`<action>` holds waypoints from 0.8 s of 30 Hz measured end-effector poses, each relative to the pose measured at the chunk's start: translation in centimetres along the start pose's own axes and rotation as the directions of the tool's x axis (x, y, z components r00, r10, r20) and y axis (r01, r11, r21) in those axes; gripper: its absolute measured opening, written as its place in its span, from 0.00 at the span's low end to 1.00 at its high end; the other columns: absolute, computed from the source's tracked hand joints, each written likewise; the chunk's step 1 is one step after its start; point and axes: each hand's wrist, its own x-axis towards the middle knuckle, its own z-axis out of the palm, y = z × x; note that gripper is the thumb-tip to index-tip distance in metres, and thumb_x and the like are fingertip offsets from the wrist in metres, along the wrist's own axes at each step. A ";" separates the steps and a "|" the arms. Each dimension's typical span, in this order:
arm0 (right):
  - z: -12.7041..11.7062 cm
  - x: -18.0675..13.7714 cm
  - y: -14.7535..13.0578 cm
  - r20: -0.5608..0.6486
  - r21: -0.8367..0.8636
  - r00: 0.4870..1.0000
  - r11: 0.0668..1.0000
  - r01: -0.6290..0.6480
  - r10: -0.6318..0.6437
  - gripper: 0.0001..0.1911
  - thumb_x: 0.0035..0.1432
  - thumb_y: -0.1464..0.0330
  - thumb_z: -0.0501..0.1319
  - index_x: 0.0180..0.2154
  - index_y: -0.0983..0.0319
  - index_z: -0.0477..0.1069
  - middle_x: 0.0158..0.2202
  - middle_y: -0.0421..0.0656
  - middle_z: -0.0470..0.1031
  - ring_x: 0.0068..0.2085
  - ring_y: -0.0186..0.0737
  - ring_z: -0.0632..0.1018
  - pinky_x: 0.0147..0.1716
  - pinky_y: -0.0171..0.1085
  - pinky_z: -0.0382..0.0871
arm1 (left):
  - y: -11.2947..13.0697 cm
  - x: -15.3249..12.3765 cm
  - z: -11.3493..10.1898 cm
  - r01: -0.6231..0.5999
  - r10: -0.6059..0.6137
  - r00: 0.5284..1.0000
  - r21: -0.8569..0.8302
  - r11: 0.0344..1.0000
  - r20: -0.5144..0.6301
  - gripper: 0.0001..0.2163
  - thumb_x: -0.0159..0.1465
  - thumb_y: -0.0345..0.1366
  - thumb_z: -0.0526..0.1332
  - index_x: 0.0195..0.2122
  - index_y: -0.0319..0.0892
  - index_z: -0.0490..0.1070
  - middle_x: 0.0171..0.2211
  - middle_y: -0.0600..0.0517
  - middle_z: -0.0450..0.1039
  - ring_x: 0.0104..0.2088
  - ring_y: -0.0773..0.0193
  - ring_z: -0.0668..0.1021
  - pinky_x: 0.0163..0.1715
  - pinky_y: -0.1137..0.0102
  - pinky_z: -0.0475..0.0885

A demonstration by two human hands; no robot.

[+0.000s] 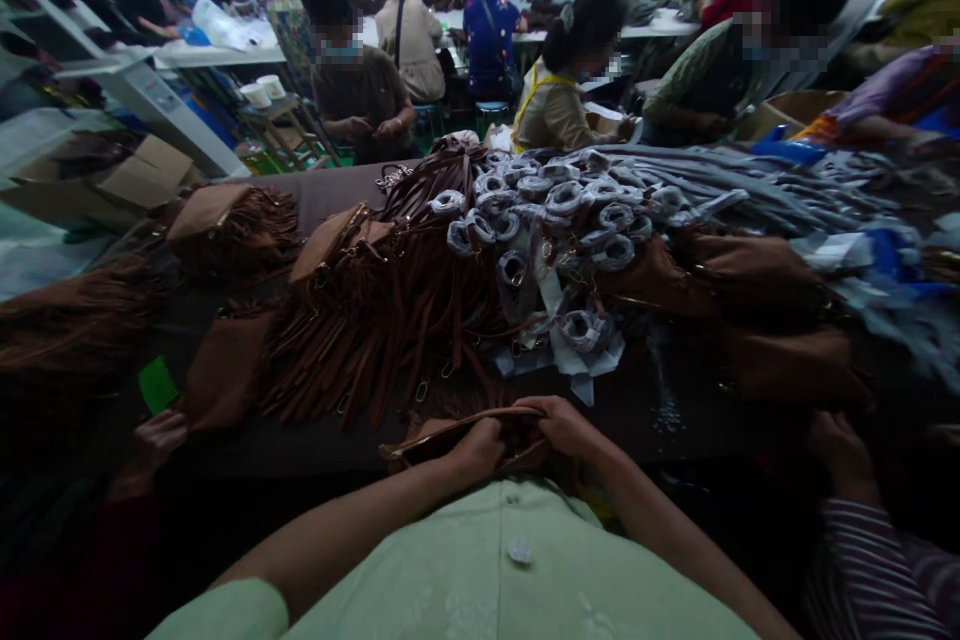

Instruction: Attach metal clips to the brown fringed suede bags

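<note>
Brown bag (431, 442), just one, is gaping at the tabletop's (300, 447) near edge; I'm pinching its rim with my right hand (562, 427), my left hand (474, 454) is sitting in its mouth, grip hidden.

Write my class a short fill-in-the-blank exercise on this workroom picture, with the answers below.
1. The left hand and right hand are at an open bag coloured ____.
2. At left, a co-worker's hand is next to an object coloured bright ____.
3. At lower right, another co-worker's sleeve is patterned with ____.
4. In this view, the wrapped coils lie to the ____ of that bright object.

Missing words: brown; green; stripes; right
</note>
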 end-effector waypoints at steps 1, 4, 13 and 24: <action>-0.3 0.2 0.1 0.051 0.042 0.999 0.999 0.005 -0.008 0.30 0.41 0.78 0.49 0.47 0.61 0.73 0.38 0.40 0.78 0.35 0.35 0.76 0.33 0.29 0.66 | 0.3 0.1 0.0 -0.034 0.036 0.999 0.092 0.995 -0.021 0.07 0.56 0.27 0.56 0.32 0.39 0.73 0.31 0.50 0.74 0.35 0.60 0.74 0.39 0.66 0.69; -0.9 0.9 1.3 0.058 0.017 0.997 0.999 -0.051 0.050 0.24 0.41 0.77 0.50 0.39 0.62 0.76 0.31 0.38 0.78 0.31 0.33 0.75 0.30 0.28 0.65 | 1.0 0.9 -0.2 -0.157 0.177 0.983 0.276 0.948 -0.048 0.05 0.58 0.29 0.57 0.33 0.40 0.72 0.34 0.50 0.73 0.36 0.62 0.73 0.39 0.69 0.67; -2.4 0.8 3.7 -0.076 0.036 0.995 0.997 0.072 -0.069 0.23 0.42 0.77 0.53 0.40 0.60 0.76 0.38 0.37 0.78 0.42 0.38 0.74 0.43 0.32 0.65 | 2.2 3.9 -0.8 -0.331 0.330 0.944 0.105 0.938 0.022 0.04 0.60 0.32 0.59 0.34 0.40 0.72 0.35 0.50 0.74 0.38 0.63 0.74 0.42 0.71 0.66; -12.7 -1.8 9.6 -0.523 0.142 0.794 0.950 -0.277 0.310 0.21 0.49 0.56 0.62 0.39 0.65 0.76 0.37 0.46 0.78 0.38 0.41 0.77 0.39 0.37 0.69 | 1.1 4.9 0.7 -0.226 0.217 0.973 0.132 0.965 0.080 0.04 0.57 0.33 0.61 0.31 0.40 0.74 0.33 0.51 0.75 0.37 0.63 0.74 0.42 0.71 0.65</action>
